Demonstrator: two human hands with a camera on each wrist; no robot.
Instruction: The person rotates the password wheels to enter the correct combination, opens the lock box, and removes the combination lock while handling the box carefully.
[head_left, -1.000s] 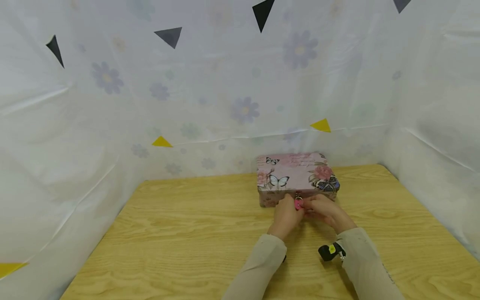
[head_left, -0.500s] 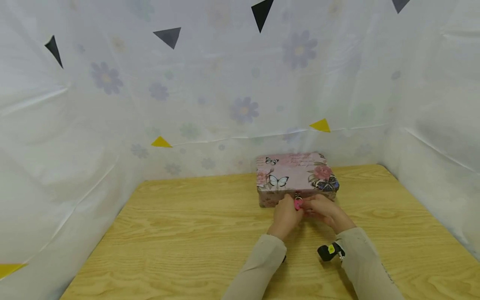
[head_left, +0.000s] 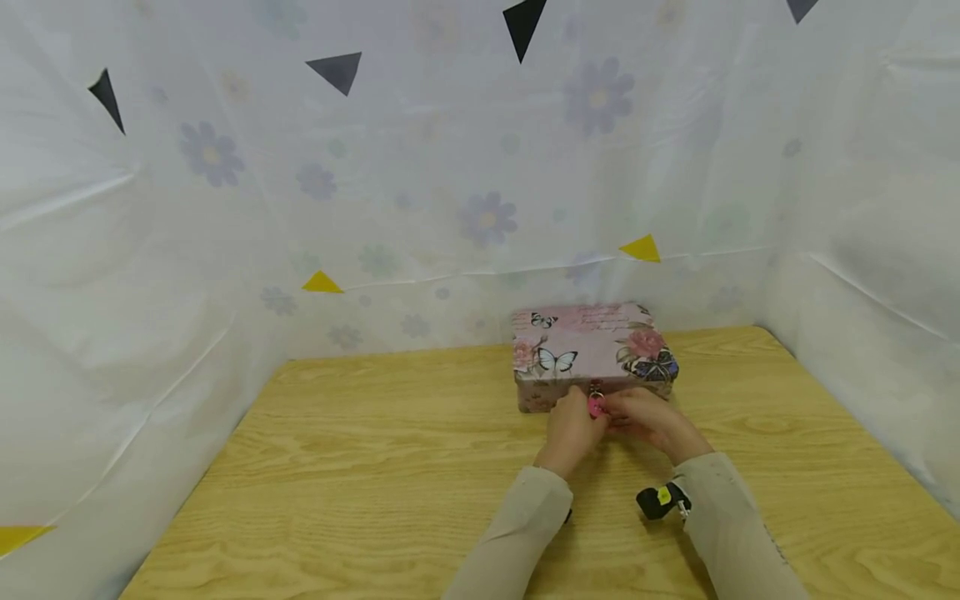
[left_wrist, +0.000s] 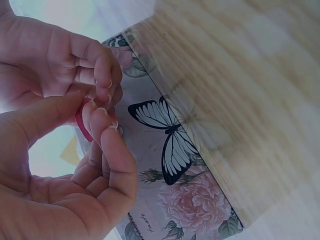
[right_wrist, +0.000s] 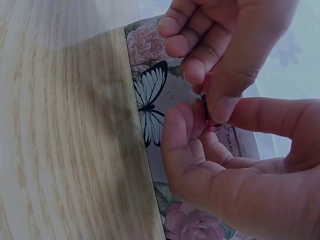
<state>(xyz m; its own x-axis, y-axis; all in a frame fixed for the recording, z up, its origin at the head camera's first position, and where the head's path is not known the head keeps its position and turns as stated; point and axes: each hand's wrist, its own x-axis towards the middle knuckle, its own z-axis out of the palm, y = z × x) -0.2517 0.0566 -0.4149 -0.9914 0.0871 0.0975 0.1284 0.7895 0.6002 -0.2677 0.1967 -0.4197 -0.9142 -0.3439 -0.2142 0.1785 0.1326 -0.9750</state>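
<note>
A small pink padlock [head_left: 596, 406] hangs by its metal shackle from the front clasp of a pink tin box [head_left: 592, 342] printed with butterflies and roses. My left hand [head_left: 572, 429] pinches the padlock from the left between thumb and fingertips; its red edge [left_wrist: 82, 122] shows there in the left wrist view. From the right, my right hand [head_left: 648, 419] pinches at the same padlock, thumb and fingers meeting on its lower part in the right wrist view. Fingers of both hands [right_wrist: 240, 185] cover much of it, and I cannot tell whether a key is among them.
The box stands near the back edge of a wooden table [head_left: 360, 467], lid down. A white flowered curtain [head_left: 420, 192] hangs behind and along both sides. A black wrist camera [head_left: 655, 502] sits under the right sleeve.
</note>
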